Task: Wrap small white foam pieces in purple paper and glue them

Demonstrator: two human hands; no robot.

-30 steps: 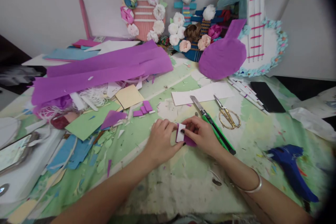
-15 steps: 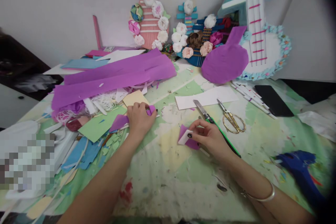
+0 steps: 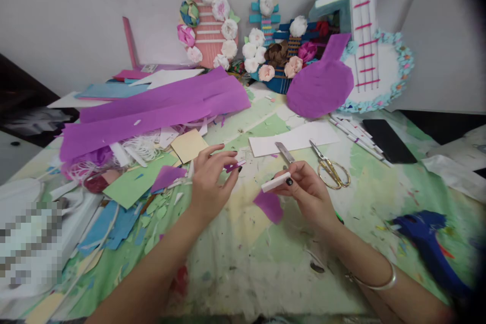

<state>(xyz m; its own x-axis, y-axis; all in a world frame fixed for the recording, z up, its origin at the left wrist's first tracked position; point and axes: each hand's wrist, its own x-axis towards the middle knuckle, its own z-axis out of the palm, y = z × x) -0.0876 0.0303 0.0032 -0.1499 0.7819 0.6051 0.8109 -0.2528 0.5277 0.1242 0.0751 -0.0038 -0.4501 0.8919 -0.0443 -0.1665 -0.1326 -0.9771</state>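
Note:
In my left hand [image 3: 212, 177], a small purple-and-white strip [image 3: 236, 165] is pinched between thumb and fingers. My right hand [image 3: 307, 190] grips a short white foam-like strip [image 3: 276, 182], its end pointing left toward the other hand. Below that strip lies a small purple paper piece [image 3: 269, 206], apart from the fingers. A box cutter [image 3: 284, 152] is partly hidden behind my right hand, and gold-handled scissors [image 3: 329, 168] rest to its right. Another purple scrap [image 3: 167, 178] lies left of my left hand.
Long purple paper sheets [image 3: 163, 106] lie over scraps at the left. A white board strip [image 3: 296, 136] and a black phone [image 3: 389, 140] lie farther back. At the right is a blue glue gun [image 3: 425, 238]. Decorated guitar shapes [image 3: 207, 35] lean on the wall.
Both hands have lifted, and my left hand has shifted right with the small purple-and-white strip. The white strip in my right hand has come up off the purple paper piece, which stays on the table.

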